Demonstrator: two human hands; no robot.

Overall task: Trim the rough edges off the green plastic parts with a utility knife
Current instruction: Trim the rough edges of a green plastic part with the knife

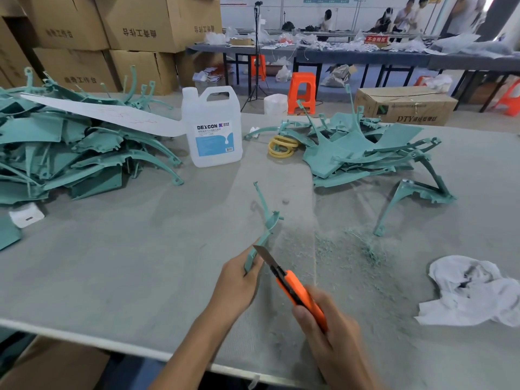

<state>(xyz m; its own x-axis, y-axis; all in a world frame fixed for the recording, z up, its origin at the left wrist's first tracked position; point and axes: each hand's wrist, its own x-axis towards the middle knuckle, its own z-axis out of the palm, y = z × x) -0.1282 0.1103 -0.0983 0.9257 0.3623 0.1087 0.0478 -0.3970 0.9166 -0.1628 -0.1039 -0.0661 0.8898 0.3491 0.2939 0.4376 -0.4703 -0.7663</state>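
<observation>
Trimming under way on one curved green plastic part (264,220), gripped at its lower end by the left hand (239,280), fingers curled round it. Held clear above the grey tabletop (140,263), long axis running up and away from that hand, leaning slightly right, upper tip free.

Gripped in the right hand (332,339): an orange utility knife (298,294), fingers wrapped round the handle, blade (261,253) extended and pointing up and left. Blade tip at the part's near section, just above the left-hand fingers. Touching or just apart: impossible to tell.

Judged next move: draw the edge along the part's length, up and away from the gripping fingers, never back toward them. Left hand just beside the blade tip, hence a likely slip hazard there.

Green shavings (365,249) scattered on the tabletop to the right of the work. Further parts heaped in a left pile (70,153) and a right pile (363,153), both well apart from the hands.
</observation>
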